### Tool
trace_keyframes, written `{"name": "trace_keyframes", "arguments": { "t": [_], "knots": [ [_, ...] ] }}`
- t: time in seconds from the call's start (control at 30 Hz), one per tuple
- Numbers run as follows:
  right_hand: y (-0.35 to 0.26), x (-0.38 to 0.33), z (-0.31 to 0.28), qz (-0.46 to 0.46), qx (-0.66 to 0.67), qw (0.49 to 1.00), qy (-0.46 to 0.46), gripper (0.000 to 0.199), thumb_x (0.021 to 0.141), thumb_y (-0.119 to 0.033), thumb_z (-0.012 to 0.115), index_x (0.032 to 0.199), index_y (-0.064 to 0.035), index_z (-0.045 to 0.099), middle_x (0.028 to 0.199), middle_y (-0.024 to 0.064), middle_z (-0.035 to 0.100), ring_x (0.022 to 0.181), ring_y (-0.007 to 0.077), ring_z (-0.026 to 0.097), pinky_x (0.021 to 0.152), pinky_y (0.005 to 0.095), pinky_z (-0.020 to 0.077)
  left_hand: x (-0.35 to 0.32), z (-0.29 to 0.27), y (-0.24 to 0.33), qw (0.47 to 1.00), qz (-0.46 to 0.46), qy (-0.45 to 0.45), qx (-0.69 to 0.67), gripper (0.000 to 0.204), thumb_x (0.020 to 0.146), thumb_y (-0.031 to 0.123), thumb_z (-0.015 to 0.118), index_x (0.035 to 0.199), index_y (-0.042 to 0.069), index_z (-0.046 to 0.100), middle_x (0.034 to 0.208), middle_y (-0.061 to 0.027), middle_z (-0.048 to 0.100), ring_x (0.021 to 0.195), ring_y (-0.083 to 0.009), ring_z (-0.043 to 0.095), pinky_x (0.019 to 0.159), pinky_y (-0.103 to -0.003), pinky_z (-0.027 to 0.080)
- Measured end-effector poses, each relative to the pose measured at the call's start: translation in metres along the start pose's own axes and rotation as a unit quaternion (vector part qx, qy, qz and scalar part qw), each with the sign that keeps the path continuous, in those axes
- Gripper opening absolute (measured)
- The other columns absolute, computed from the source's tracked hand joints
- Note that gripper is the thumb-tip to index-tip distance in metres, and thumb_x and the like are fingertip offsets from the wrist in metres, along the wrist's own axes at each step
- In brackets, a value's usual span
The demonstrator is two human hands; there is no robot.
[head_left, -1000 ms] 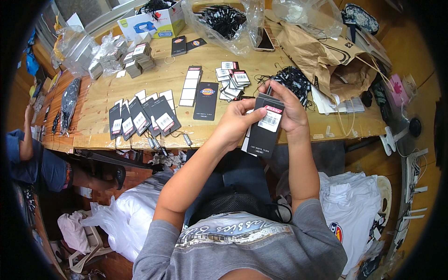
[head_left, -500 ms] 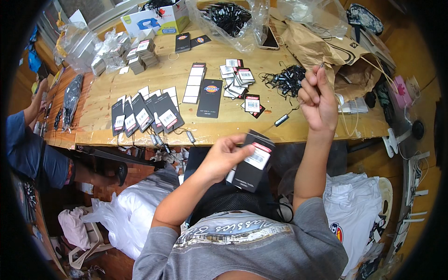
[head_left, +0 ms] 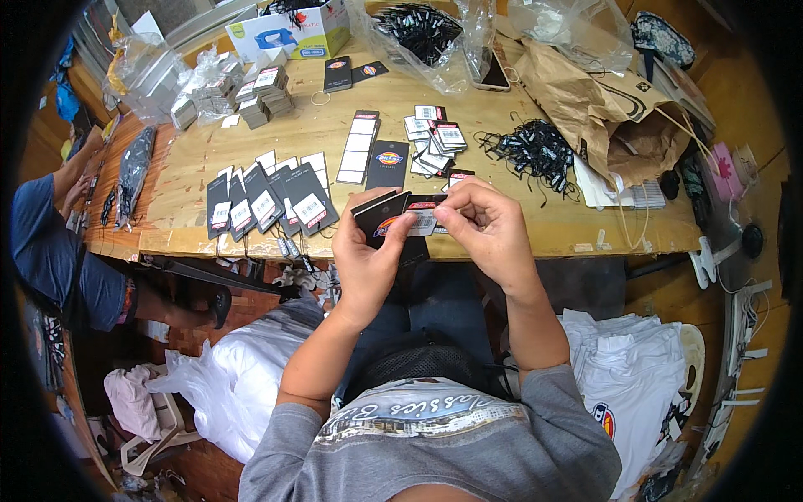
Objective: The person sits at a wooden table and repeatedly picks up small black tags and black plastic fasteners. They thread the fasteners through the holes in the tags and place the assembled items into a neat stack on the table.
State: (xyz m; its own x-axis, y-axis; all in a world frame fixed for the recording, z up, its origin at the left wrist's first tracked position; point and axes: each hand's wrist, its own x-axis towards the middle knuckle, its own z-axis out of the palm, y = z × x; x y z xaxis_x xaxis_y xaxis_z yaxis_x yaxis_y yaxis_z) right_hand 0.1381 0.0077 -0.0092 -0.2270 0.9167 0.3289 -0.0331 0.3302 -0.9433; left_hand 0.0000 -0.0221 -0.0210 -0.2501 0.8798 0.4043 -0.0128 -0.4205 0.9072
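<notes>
Above the table's front edge, my left hand [head_left: 361, 266] is closed around black hang tags [head_left: 379, 216]. A small white barcode tag [head_left: 423, 221] with a red band lies against them, under my left thumb. My right hand [head_left: 495, 234] pinches the right edge of this small tag between thumb and fingertips. Any cord between the fingers is hidden. Just beyond my hands, a black tag with an oval logo [head_left: 387, 170] lies beside a long tag with white panels [head_left: 358, 146]. A pile of small barcode tags [head_left: 432, 140] is right of these.
Fanned black hang tags with cords [head_left: 266, 201] lie at left, with stacked tags [head_left: 266, 92] behind. Black cords [head_left: 531, 153] are heaped at right, near a brown paper bag [head_left: 585, 96]. Another person's arm [head_left: 71, 180] is at far left. White shirts [head_left: 627, 360] hang low right.
My right hand has come down and left from its raised position to the tags. My left hand has lifted the tags up and left, turning them so the oval logo shows.
</notes>
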Motion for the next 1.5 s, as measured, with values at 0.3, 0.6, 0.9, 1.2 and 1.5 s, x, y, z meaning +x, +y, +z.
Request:
{"name": "trace_keyframes", "arguments": {
  "t": [0.3, 0.6, 0.9, 1.2, 1.5],
  "knots": [
    [0.007, 0.002, -0.003, 0.006, 0.029, 0.999, -0.042, 0.01, 0.072, -0.005, 0.059, 0.069, 0.0032, 0.054, 0.08, 0.0024, 0.045, 0.057, 0.0026, 0.04, 0.048, 0.0171, 0.0328, 0.002, -0.005, -0.002, 0.971, 0.186, -0.041, 0.145, 0.024, 0.069, -0.007, 0.059, 0.091, -0.002, 0.052, 0.078, -0.0109, 0.06, 0.066, -0.0143, 0.059, 0.057, -0.022, 0.046],
    [-0.006, 0.001, -0.005, -0.004, -0.178, 0.983, -0.05, 0.009, 0.069, -0.005, 0.059, 0.071, 0.0024, 0.055, 0.077, 0.0091, 0.045, 0.058, 0.0153, 0.05, 0.052, 0.0255, 0.0414, 0.007, -0.008, -0.005, 0.899, 0.313, -0.114, 0.286, 0.029, 0.065, -0.011, 0.058, 0.09, 0.0, 0.052, 0.08, -0.0123, 0.06, 0.067, -0.0233, 0.061, 0.056, -0.026, 0.047],
    [-0.009, -0.002, 0.007, -0.094, -0.274, 0.957, 0.019, 0.006, 0.068, -0.001, 0.056, 0.07, 0.002, 0.052, 0.079, 0.0113, 0.043, 0.056, 0.0228, 0.052, 0.05, 0.0309, 0.043, 0.014, -0.012, -0.002, 0.883, 0.336, -0.142, 0.296, 0.035, 0.058, -0.011, 0.053, 0.091, 0.001, 0.053, 0.079, -0.0122, 0.059, 0.065, -0.0241, 0.058, 0.053, -0.029, 0.046],
    [0.0, 0.0, 0.019, -0.252, -0.377, 0.888, 0.08, 0.007, 0.067, 0.003, 0.055, 0.072, 0.0014, 0.05, 0.077, 0.0092, 0.042, 0.053, 0.02, 0.051, 0.046, 0.0287, 0.0419, 0.022, -0.017, 0.005, 0.897, 0.294, -0.176, 0.279, 0.038, 0.058, -0.011, 0.05, 0.093, 0.001, 0.053, 0.081, -0.0139, 0.058, 0.066, -0.0274, 0.058, 0.055, -0.031, 0.046],
    [0.015, 0.007, 0.007, -0.183, -0.184, 0.955, 0.142, 0.008, 0.067, -0.001, 0.06, 0.071, 0.0011, 0.054, 0.07, 0.0086, 0.049, 0.056, 0.019, 0.049, 0.05, 0.0268, 0.0391, 0.011, -0.014, 0.013, 0.969, 0.019, -0.22, 0.107, 0.034, 0.079, -0.01, 0.038, 0.113, -0.004, 0.038, 0.104, -0.0125, 0.051, 0.1, -0.0168, 0.047, 0.088, -0.025, 0.032]
  ]
}}
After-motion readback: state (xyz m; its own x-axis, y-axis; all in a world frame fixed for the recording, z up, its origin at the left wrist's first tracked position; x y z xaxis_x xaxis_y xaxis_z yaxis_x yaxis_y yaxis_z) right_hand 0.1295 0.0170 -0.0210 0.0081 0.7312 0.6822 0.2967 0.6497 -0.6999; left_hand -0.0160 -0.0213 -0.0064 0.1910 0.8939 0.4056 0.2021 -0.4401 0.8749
